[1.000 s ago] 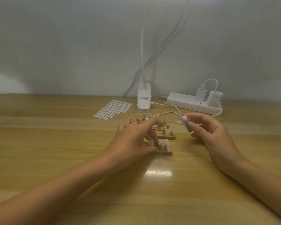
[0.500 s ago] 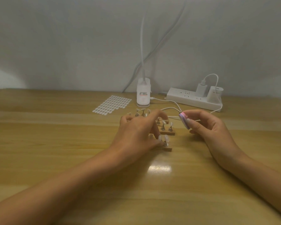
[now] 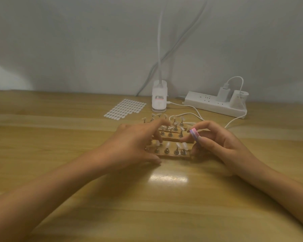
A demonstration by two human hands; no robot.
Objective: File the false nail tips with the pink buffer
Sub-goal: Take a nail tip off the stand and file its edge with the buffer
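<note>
Head view: pink buffer (image 3: 194, 134), likely light, spongy; pinched between thumb and fingertips of right hand (image 3: 217, 145), at 3 o'clock of false nail tips (image 3: 178, 145), probably brittle. Left hand (image 3: 129, 145) rests spread-fingered on wooden stand (image 3: 175, 156).

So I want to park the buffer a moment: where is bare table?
Bare table: left of the sticker sheet and left hand, and in front of the nail stands, toward the near edge. Crowded: cable and power strip behind the right hand with the pink buffer.
</note>
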